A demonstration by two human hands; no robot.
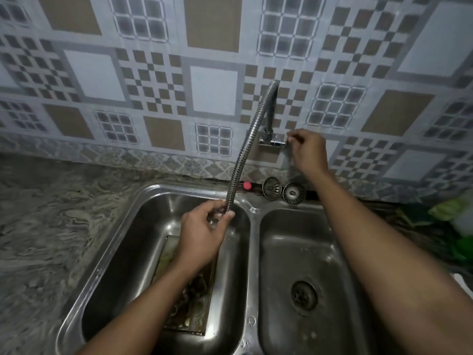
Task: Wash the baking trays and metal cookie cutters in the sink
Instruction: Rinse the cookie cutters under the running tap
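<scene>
A double steel sink [253, 252] fills the lower middle. In its left basin lies a rectangular baking tray [169, 254], partly hidden by my left forearm, with several metal cookie cutters [197, 288] heaped on it. My left hand [204, 231] grips the lower end of the flexible tap hose [245, 149] above that basin. My right hand [307, 149] is up at the wall, its fingers pinching the tap handle [277, 143]. I cannot tell whether water is running.
The right basin holds only its drain [303, 294]. Two strainer plugs [282, 190] and a small pink ball [247, 185] sit on the sink's back rim. Marbled countertop [51, 226] spreads left; green bags [458, 226] lie at the right edge.
</scene>
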